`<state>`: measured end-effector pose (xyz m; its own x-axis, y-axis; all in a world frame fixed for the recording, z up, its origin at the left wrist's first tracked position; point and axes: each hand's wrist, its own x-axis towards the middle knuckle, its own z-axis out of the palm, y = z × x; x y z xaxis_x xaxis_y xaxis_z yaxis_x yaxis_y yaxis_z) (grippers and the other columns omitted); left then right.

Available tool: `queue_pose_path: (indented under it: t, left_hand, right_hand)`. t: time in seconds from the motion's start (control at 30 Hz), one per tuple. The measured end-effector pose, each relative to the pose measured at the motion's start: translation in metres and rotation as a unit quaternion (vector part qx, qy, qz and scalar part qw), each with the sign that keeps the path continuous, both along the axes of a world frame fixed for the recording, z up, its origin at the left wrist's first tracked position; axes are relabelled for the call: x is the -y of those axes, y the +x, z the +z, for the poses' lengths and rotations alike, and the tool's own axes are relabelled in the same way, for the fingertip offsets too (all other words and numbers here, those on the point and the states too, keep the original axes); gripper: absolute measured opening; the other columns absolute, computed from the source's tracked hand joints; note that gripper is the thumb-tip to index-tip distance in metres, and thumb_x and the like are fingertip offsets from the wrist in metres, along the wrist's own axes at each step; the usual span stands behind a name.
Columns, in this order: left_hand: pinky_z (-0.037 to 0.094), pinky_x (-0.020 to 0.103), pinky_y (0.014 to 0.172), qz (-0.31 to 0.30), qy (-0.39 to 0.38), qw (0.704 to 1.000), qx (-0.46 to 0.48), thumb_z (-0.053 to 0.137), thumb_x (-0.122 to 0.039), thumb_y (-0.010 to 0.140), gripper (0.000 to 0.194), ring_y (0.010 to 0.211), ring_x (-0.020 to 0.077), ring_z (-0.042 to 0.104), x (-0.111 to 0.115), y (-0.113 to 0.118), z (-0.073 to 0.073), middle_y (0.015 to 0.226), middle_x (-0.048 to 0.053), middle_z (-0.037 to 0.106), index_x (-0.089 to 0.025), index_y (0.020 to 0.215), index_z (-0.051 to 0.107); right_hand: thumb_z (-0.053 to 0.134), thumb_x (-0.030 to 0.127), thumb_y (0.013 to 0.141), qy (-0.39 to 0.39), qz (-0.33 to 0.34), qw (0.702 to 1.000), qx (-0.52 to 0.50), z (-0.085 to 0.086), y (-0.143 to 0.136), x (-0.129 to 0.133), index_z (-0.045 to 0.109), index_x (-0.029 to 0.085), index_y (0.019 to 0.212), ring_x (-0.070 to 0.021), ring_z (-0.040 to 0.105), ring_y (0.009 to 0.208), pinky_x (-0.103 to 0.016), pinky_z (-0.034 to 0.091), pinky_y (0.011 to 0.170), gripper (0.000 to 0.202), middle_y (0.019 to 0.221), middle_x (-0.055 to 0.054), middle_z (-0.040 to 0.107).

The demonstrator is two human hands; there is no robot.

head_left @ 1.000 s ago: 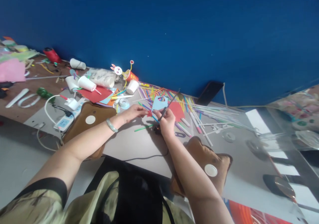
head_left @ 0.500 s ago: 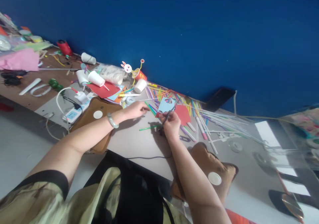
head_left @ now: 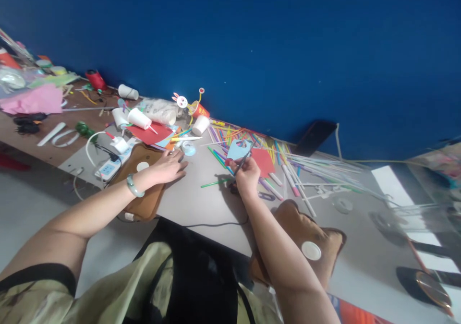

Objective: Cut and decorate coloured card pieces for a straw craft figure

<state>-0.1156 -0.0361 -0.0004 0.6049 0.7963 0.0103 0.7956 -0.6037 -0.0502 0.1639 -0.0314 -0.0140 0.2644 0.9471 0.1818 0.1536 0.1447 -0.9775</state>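
Moderate, cool light fills the view, brightest on the white cups [head_left: 139,118] towards ten o'clock. The blue wall [head_left: 230,50] darkens towards twelve. A soft-edged shadow falls from the right hand [head_left: 247,173] towards seven o'clock on the tabletop [head_left: 194,199]. Fine detail is soft, the scissors [head_left: 242,163] indistinct; towards three o'clock, the plastic clutter [head_left: 444,163] smears and stretches at the edge.

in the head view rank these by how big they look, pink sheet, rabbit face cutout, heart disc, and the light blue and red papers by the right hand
1. pink sheet
2. light blue paper and red paper, too alike to rank
3. rabbit face cutout
4. heart disc
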Motion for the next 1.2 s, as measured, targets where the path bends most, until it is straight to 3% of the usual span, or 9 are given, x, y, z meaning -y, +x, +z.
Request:
queue_pose_path:
  t: [0.47, 0.67, 0.73, 0.87, 0.93, 1.0, 1.07, 1.13, 1.2]
  left_hand:
    - [0.04, 0.05, 0.1, 0.095, -0.068, 0.991, 0.07, 0.04, -0.027, 0.096, 0.037, 0.123, 0.0321, 0.05, -0.021, -0.014, 0.005, 0.131, 0.015, 0.056, -0.023, 0.118, 0.07]
    - [0.033, 0.057, 0.103, -0.013, -0.03, 0.998, 0.046, 0.044, -0.03, 0.096, 0.029, 0.124, 0.0352, 0.048, -0.001, 0.006, -0.002, 0.121, 0.018, 0.06, -0.018, 0.109, 0.067]
    - [0.033, 0.056, 0.102, -0.055, -0.047, 0.995, 0.063, 0.046, -0.034, 0.096, 0.033, 0.116, 0.0336, 0.053, 0.012, 0.021, -0.005, 0.115, 0.018, 0.062, -0.016, 0.117, 0.063]
    - [0.031, 0.051, 0.106, -0.138, -0.052, 0.98, 0.137, 0.054, -0.033, 0.092, 0.046, 0.129, 0.0331, 0.046, 0.027, 0.05, -0.002, 0.135, 0.018, 0.057, -0.021, 0.137, 0.052]
    - [0.032, 0.049, 0.104, -0.127, -0.055, 0.974, 0.179, 0.057, -0.026, 0.09, 0.04, 0.124, 0.0321, 0.051, 0.025, 0.061, 0.003, 0.13, 0.017, 0.062, -0.02, 0.129, 0.06]
    - [0.039, 0.043, 0.096, -0.084, -0.108, 0.964, 0.227, 0.054, -0.023, 0.09, 0.022, 0.099, 0.0255, 0.064, 0.018, 0.071, 0.008, 0.1, 0.011, 0.073, -0.019, 0.104, 0.071]
    - [0.045, 0.035, 0.078, 0.007, -0.185, 0.941, 0.282, 0.058, -0.031, 0.089, 0.023, 0.071, 0.0197, 0.064, 0.007, 0.08, 0.01, 0.069, 0.006, 0.069, -0.018, 0.076, 0.07]
    - [0.043, 0.03, 0.062, 0.101, -0.249, 0.894, 0.359, 0.07, -0.04, 0.081, 0.025, 0.061, 0.0168, 0.061, -0.005, 0.089, 0.009, 0.064, 0.004, 0.065, -0.017, 0.072, 0.066]
    - [0.043, 0.027, 0.057, 0.144, -0.296, 0.827, 0.456, 0.079, -0.041, 0.071, 0.032, 0.061, 0.0147, 0.06, -0.015, 0.098, 0.007, 0.073, 0.003, 0.067, -0.016, 0.087, 0.065]
  right_hand:
    - [0.073, 0.039, 0.066, -0.002, 0.004, 1.0, 0.002, 0.002, 0.0, 0.0, 0.055, 0.02, 0.075, -0.0159, 0.063, 0.063, -0.027, 0.049, 0.056, 0.028, 0.068, 0.0, 0.064]
    - [0.075, 0.034, 0.064, -0.005, -0.003, 1.0, -0.011, 0.003, -0.001, 0.001, 0.056, 0.02, 0.075, -0.0169, 0.065, 0.065, -0.029, 0.051, 0.06, 0.026, 0.068, 0.0, 0.064]
    - [0.075, 0.034, 0.064, -0.008, -0.003, 1.0, -0.015, 0.003, -0.002, 0.002, 0.056, 0.02, 0.075, -0.0171, 0.065, 0.066, -0.029, 0.052, 0.061, 0.026, 0.07, 0.0, 0.065]
    - [0.075, 0.036, 0.065, -0.008, -0.003, 1.0, -0.011, 0.002, -0.002, 0.002, 0.057, 0.02, 0.076, -0.0177, 0.066, 0.068, -0.029, 0.053, 0.063, 0.027, 0.072, -0.001, 0.067]
    - [0.075, 0.036, 0.065, -0.006, -0.004, 1.0, -0.005, 0.003, -0.002, 0.002, 0.057, 0.02, 0.076, -0.0179, 0.067, 0.068, -0.03, 0.053, 0.064, 0.026, 0.072, -0.001, 0.067]
    - [0.075, 0.036, 0.065, -0.005, -0.003, 1.0, -0.002, 0.003, -0.002, 0.002, 0.058, 0.02, 0.076, -0.0178, 0.066, 0.068, -0.03, 0.053, 0.064, 0.026, 0.072, -0.001, 0.067]
    - [0.076, 0.037, 0.065, -0.006, -0.002, 1.0, -0.004, 0.005, -0.002, 0.004, 0.058, 0.02, 0.076, -0.0174, 0.066, 0.067, -0.03, 0.053, 0.065, 0.027, 0.072, -0.001, 0.067]
    - [0.078, 0.038, 0.065, -0.009, 0.003, 1.0, -0.01, 0.008, -0.002, 0.005, 0.058, 0.02, 0.076, -0.0169, 0.065, 0.067, -0.03, 0.052, 0.065, 0.029, 0.072, -0.001, 0.068]
    - [0.08, 0.04, 0.065, -0.015, 0.011, 1.0, -0.018, 0.01, -0.002, 0.008, 0.058, 0.02, 0.077, -0.0161, 0.064, 0.067, -0.029, 0.051, 0.064, 0.032, 0.072, -0.001, 0.068]
